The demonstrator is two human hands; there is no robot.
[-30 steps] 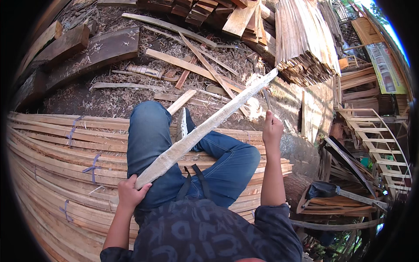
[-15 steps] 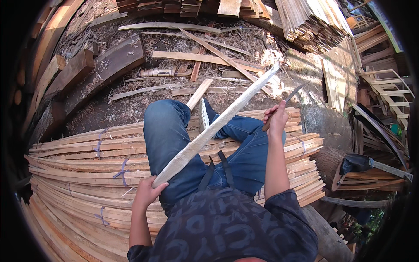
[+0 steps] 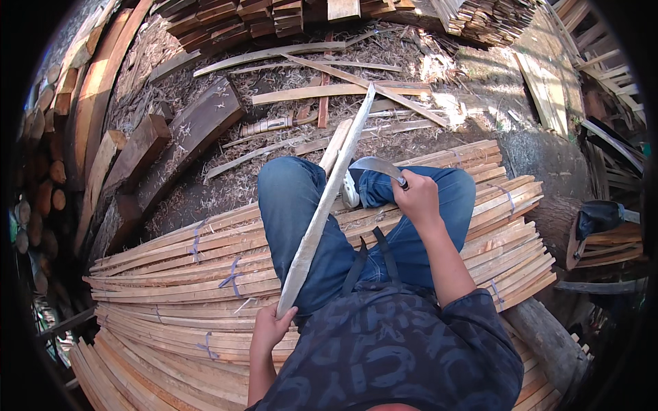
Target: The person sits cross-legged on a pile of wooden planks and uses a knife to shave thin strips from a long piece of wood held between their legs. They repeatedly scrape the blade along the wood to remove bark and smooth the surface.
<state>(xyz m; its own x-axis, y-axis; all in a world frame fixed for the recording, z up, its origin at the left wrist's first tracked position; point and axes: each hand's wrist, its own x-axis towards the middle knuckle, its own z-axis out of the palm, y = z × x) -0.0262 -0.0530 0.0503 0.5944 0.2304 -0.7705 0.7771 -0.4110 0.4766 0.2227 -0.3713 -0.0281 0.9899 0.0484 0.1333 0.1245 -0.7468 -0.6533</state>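
My left hand (image 3: 273,326) is closed round the near end of a long pale wooden strip (image 3: 321,216). The strip slants up over my left thigh, and its narrow far end reaches above the ground litter. In my right hand (image 3: 417,197) is a curved knife (image 3: 376,165), held by its dark handle, most of which my fingers cover. Its blade points left, close to the strip's right side; whether they touch I cannot tell. Beneath my legs lie bundles of sawn wooden strips (image 3: 185,274) bound with purple ties.
Thick dark beams (image 3: 188,127) lie on the left. Shavings and loose slats (image 3: 343,92) litter the ground ahead, with a sheathed blade (image 3: 267,125) among them. Stacked boards (image 3: 236,20) stand at the far side. A log (image 3: 548,342) lies at right, near a dark-covered tool (image 3: 600,218).
The knife has come left from beside my right knee to the strip, its blade turning leftward. The strip has swung more upright. My view has shifted, so the surroundings appear moved.
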